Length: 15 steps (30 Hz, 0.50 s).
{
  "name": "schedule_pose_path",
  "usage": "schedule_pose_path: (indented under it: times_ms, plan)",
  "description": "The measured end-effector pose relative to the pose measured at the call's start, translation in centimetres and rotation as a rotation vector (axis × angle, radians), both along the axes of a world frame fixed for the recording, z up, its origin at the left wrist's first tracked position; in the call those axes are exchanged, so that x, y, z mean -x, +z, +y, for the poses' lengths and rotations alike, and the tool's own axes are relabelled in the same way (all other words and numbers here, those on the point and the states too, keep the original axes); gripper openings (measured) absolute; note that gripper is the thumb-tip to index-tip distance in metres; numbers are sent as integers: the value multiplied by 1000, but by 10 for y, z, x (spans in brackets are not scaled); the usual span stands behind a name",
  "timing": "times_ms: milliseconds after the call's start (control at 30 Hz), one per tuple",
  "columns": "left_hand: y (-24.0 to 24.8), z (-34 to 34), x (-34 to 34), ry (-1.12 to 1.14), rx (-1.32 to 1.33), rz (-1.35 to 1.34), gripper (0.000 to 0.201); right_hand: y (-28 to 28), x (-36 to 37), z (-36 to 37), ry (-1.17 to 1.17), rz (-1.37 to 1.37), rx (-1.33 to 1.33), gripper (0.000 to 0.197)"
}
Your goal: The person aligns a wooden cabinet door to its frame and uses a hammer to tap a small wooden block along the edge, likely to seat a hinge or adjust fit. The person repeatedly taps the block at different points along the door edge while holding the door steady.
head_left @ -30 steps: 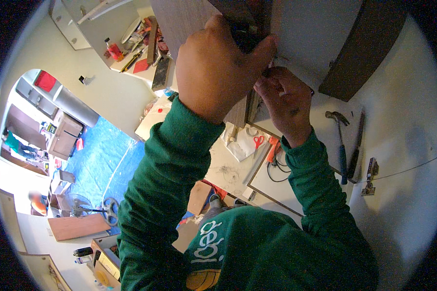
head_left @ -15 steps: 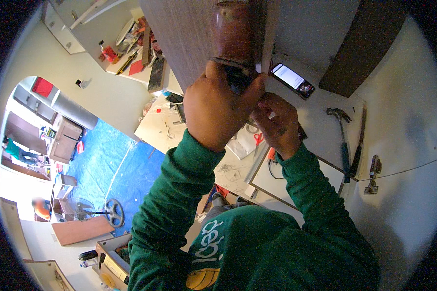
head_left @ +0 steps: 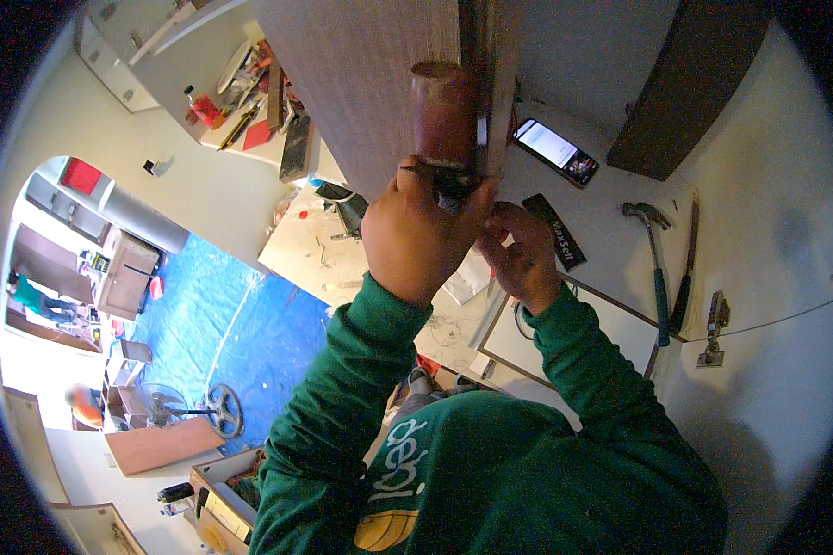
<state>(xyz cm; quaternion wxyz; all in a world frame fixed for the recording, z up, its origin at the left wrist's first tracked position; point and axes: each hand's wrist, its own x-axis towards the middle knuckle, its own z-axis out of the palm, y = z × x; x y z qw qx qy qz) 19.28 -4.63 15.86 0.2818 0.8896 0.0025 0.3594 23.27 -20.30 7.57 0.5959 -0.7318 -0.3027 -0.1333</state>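
My left hand [head_left: 416,231] is closed around the dark lower end of a reddish-brown, rounded block [head_left: 442,116]. Its exact kind is unclear. The block lies along the edge of an upright wood-grain board [head_left: 370,65], and a dark strip runs down that edge beside it. Just right of the board's edge, my right hand [head_left: 525,257] has its fingers bent and drawn together close to my left thumb. Whatever sits between those fingertips is too small to make out. A flat black box [head_left: 553,231] lies beside my right hand.
A lit phone [head_left: 557,151], a claw hammer [head_left: 655,268] and a dark-handled long tool [head_left: 685,287] lie to the right, near a metal hinge [head_left: 713,328]. A dark board [head_left: 685,83] leans behind. Blue sheeting [head_left: 208,314] covers the floor at left; people are farther off.
Both hands have come nearer to me, and the reddish-brown block has slid down along the board's edge with my left hand. More of the black box now shows beside my right hand.
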Motion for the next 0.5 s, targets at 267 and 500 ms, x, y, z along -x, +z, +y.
schedule_pose_path:
  times_ms: [267,500]
  plan:
    - [-26,1,2,-11,26,38,55,-25,6,4,-62,66,8,17]
    - [-51,0,4,6,43,74,53,-47,9,3,-77,52,52,18]
